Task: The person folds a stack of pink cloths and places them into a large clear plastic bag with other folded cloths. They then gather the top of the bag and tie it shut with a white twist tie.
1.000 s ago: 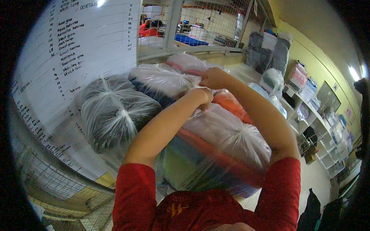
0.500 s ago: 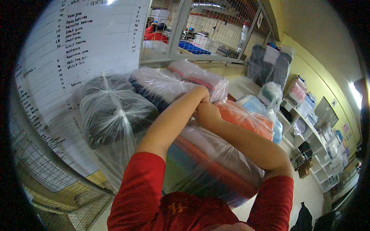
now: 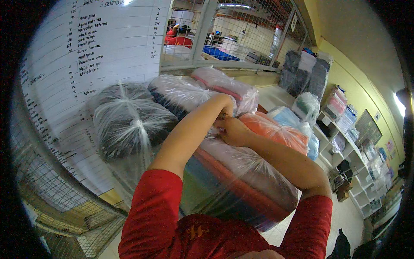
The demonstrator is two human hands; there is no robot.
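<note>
Both hands meeting at twisted neck of clear bag (image 3: pixel 241 172) of folded cloth, lying front of pile; right hand (image 3: pixel 233 131) pinching plastic, left hand (image 3: pixel 223 105) fingers hidden, grip unclear

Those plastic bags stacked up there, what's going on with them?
A person in red sleeves has both hands at the gathered neck of a big clear bag of folded cloth. The left hand and right hand meet there, pinching the bunched plastic. Around it lie other tied bags: a dark bundle, a pink bundle and an orange bundle, beside a handwritten whiteboard.
</note>
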